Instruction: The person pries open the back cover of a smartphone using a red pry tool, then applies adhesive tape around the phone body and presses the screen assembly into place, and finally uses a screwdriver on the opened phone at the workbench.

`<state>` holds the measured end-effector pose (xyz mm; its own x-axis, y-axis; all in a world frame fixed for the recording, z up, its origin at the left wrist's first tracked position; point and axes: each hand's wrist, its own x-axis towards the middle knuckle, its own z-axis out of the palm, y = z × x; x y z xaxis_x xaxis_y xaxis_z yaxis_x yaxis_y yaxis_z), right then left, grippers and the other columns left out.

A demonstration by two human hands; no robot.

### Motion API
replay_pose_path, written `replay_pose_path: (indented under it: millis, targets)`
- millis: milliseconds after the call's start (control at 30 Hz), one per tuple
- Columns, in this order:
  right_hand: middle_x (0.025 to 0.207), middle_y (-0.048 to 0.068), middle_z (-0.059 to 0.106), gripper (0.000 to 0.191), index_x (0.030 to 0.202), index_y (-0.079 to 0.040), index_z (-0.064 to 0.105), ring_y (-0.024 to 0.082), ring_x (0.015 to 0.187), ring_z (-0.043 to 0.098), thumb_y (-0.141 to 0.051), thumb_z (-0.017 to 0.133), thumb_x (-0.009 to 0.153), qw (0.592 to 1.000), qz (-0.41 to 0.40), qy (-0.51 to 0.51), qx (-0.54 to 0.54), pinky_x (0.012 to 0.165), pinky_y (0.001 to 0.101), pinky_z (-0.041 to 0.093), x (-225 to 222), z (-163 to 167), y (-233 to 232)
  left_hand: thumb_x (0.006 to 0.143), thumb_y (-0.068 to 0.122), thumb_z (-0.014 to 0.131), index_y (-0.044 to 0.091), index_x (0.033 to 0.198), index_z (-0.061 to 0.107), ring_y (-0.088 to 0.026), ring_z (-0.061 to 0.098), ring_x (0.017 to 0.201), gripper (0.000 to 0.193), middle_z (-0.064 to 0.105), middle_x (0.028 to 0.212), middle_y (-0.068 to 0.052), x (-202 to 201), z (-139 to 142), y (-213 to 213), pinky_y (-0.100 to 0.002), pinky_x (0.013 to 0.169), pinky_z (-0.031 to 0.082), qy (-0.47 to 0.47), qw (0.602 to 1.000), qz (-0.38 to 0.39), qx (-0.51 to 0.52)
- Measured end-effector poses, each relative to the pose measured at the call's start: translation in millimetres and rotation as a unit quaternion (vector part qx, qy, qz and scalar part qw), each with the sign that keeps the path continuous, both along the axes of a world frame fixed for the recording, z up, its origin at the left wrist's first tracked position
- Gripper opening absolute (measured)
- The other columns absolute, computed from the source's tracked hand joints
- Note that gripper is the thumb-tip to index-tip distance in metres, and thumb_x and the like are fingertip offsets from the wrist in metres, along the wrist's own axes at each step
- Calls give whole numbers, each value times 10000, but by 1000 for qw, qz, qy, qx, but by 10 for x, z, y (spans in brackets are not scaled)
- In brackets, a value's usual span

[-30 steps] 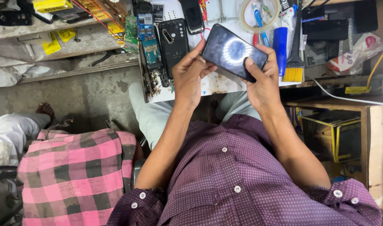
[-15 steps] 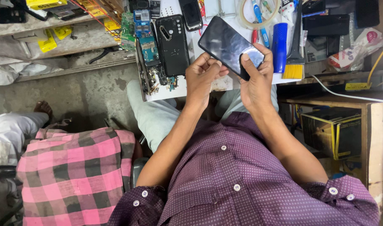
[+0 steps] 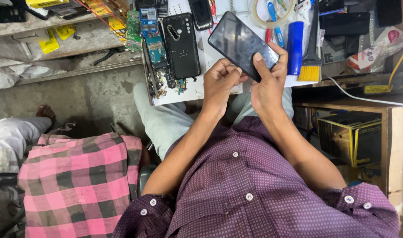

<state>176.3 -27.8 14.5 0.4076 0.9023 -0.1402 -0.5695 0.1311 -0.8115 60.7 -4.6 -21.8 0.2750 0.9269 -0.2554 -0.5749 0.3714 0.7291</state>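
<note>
Circuit boards (image 3: 149,37) and a black back cover (image 3: 182,45) crowd the surface (image 3: 197,90) beside the dark phone (image 3: 242,44), pinched by left hand (image 3: 220,86) and right hand (image 3: 267,83).

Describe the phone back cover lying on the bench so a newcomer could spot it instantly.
Start at the white work board on the bench above the person's knees. Left of the left hand and the dark phone it holds lies the black back cover, flat, beside green circuit boards. It alone shows a camera cutout.
</note>
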Motion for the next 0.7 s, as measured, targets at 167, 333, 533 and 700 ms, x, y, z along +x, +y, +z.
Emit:
replay_pose_path:
  millis: [167, 333, 533, 700]
  targets:
    - [1244, 108, 629, 429, 1358, -63, 463, 176, 1113, 634, 14, 711, 1018, 1000, -22, -8, 20, 1001, 337, 558, -22, -93, 24, 963, -62, 627, -11, 1083, 580, -114, 667, 825, 139, 655, 894, -32, 66, 17, -46, -312, 827, 609, 4, 1000, 4, 20]
    - [1200, 114, 636, 428, 1352, -66, 455, 177, 1059, 644, 2, 704, 1011, 999, -33, -11, 0, 926, 326, 560, -59, -69, 43, 919, -80, 598, 16, 1239, 498, -129, 680, 791, 349, 656, 839, -44, 91, 67, -97, -288, 766, 590, -1, 1000, -24, 5]
    - [1202, 114, 642, 439, 1349, -52, 455, 183, 1061, 656, 3, 707, 995, 999, -24, 21, -2, 923, 334, 586, -147, 70, 104, 893, -84, 644, -1, 1371, 429, -126, 631, 857, 531, 641, 909, -69, 118, 27, -117, -250, 775, 525, 77, 993, -27, 85]
    - [1173, 116, 649, 462, 1361, -48, 466, 196, 1022, 660, -4, 723, 980, 998, 7, 38, -39, 870, 335, 586, -202, 149, 141, 819, -52, 740, -6, 1351, 391, -122, 660, 945, 638, 622, 1085, -89, 187, 50, -86, -258, 808, 559, 122, 987, -19, 104]
